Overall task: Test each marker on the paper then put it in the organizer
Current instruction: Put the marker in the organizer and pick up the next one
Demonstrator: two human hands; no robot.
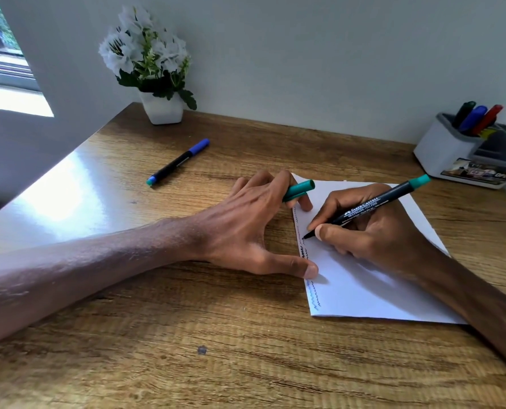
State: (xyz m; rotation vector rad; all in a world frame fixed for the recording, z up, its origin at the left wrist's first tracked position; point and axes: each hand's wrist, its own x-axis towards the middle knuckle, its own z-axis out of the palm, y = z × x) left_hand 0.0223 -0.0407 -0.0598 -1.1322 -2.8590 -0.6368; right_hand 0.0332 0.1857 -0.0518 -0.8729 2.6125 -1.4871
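Your wooden bench [186,335] stands against a plain pale wall [305,54], with a strip of window [0,54] cut off at the upper left and a white pot of white flowers [162,109] at the back edge. The paper [358,290] lies right of centre; your right forearm hides its near right corner.

Your right hand [373,231] is closed round the green marker [373,206], thumb and fingers pinching its black barrel low down. The tip meets the sheet just inside the left edge. Small wavy lines [312,293] run down that margin — too fine to tell every colour.

Your left hand [246,228] steadies the sheet, thumb pressed flat on its left edge. The curled fingers grip the green cap [299,190], and only the cap's far end pokes out — the rest is buried in the hand.

A blue marker [178,162], capped, lies alone on the bench well to the left, near the pot.

The organizer [440,152] sits at the far right corner, sliced by the frame edge. Several markers [479,118] stand tilted in its back compartment with only their tops showing: a dark one, a blue, a red, a hint of yellow. The label on its front is too blurred to read.
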